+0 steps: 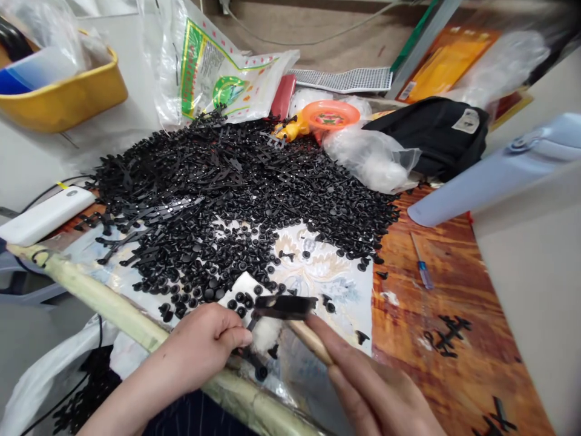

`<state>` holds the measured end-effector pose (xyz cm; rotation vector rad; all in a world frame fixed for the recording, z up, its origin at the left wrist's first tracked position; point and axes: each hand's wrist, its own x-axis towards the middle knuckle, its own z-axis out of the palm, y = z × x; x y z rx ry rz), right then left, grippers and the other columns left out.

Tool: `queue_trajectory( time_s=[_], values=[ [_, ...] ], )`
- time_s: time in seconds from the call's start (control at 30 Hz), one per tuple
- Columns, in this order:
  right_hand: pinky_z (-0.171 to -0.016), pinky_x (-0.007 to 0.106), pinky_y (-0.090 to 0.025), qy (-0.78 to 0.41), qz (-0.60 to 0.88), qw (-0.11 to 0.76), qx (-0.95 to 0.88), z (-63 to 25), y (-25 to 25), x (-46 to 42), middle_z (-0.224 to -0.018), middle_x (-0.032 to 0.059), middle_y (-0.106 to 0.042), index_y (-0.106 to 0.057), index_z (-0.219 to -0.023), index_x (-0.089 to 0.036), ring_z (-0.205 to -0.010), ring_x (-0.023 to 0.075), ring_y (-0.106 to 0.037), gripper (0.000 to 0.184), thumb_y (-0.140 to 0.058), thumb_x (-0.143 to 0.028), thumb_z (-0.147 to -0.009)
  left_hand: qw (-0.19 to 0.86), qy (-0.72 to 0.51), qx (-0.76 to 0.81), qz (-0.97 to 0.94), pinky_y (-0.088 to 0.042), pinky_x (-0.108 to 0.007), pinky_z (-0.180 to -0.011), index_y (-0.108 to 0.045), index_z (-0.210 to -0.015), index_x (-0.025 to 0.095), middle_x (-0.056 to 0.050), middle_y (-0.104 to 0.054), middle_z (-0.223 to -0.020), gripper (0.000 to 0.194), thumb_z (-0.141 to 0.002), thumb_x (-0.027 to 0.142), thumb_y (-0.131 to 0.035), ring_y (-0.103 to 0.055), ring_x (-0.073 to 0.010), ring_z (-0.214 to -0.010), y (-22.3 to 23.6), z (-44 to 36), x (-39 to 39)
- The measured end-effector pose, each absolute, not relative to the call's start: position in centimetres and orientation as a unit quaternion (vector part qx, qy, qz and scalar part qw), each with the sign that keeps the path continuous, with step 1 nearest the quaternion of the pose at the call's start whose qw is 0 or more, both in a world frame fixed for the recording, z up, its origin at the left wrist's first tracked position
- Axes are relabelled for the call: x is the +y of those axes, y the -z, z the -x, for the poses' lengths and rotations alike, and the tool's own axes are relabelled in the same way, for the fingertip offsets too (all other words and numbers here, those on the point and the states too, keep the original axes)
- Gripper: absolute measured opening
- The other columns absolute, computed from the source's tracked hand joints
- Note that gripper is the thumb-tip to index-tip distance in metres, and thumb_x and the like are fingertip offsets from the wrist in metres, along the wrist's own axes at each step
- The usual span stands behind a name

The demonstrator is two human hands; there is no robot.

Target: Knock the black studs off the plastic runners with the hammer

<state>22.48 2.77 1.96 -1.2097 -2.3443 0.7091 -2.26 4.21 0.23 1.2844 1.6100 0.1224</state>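
Observation:
My right hand [363, 369] grips a hammer [287, 307] by its pale wooden handle. The dark hammer head is over a small white pad, near my left fingertips. Pinched in my left hand [209, 336] is a black plastic strip [255, 362], with a round piece at its lower end; the hammer head hides part of it. Several black round-headed studs [240, 301] rest on the white pad [245, 281] beside my left hand. Beyond both hands spreads a big heap of black plastic parts [236, 163], long strips behind and studs in front.
A screwdriver [425, 275] and a blue-grey bottle [481, 169] are on the wooden table [408, 357] at the right. A yellow bin [91, 100] is at the upper left, a white box [48, 215] below it. A pale roll [113, 309] edges the table's front.

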Motion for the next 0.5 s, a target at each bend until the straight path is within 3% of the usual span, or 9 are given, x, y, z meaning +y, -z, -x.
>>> queue_trajectory(
  time_s=[0.13,0.3,0.4,0.5],
  values=[
    [-0.064,0.025,-0.062,-0.261,0.435,0.180,-0.842,-22.4,-0.6,2.4,-0.102,0.0061,-0.075,-0.036,-0.151,-0.025,-0.073,0.0202,-0.074,0.056,-0.037,-0.015,-0.096,0.520,-0.024,0.660,-0.542,-0.022,-0.026,-0.052,-0.040,-0.050,0.023,0.004,-0.034,-0.051,0.033,-0.078,0.038,-0.048,-0.037,-0.0164,-0.055,-0.2,2.4,4.6],
    [-0.079,0.032,-0.061,-0.328,0.443,0.154,-0.820,-22.7,-0.2,2.9,-0.121,0.0058,-0.068,-0.045,-0.145,-0.029,-0.098,0.0234,-0.070,0.046,-0.041,-0.026,-0.099,0.501,-0.031,0.642,-0.579,-0.023,-0.026,-0.053,-0.039,-0.051,0.022,0.005,-0.034,-0.052,0.034,-0.081,0.033,-0.049,-0.038,-0.0155,-0.056,-0.6,2.7,4.5],
    [-0.063,0.027,-0.057,-0.448,0.485,0.190,-0.727,-21.8,-1.1,4.1,-0.085,0.0034,-0.071,-0.060,-0.128,-0.021,-0.074,0.0208,-0.068,0.039,-0.047,-0.042,-0.098,0.513,-0.049,0.581,-0.629,-0.024,-0.026,-0.054,-0.042,-0.051,0.021,0.006,-0.036,-0.051,0.038,-0.086,0.031,-0.051,-0.040,-0.0137,-0.054,-1.6,2.1,3.6],
    [-0.050,0.021,-0.040,-0.608,0.488,0.175,-0.601,-20.0,-1.4,5.0,-0.059,-0.0037,-0.051,-0.069,-0.096,-0.015,-0.055,0.0129,-0.049,0.039,-0.065,-0.051,-0.084,0.536,-0.116,0.547,-0.632,-0.030,-0.025,-0.059,-0.054,-0.050,0.022,0.005,-0.046,-0.050,0.036,-0.083,0.033,-0.061,-0.047,-0.0145,-0.056,-2.8,1.2,2.4]
  ],
)
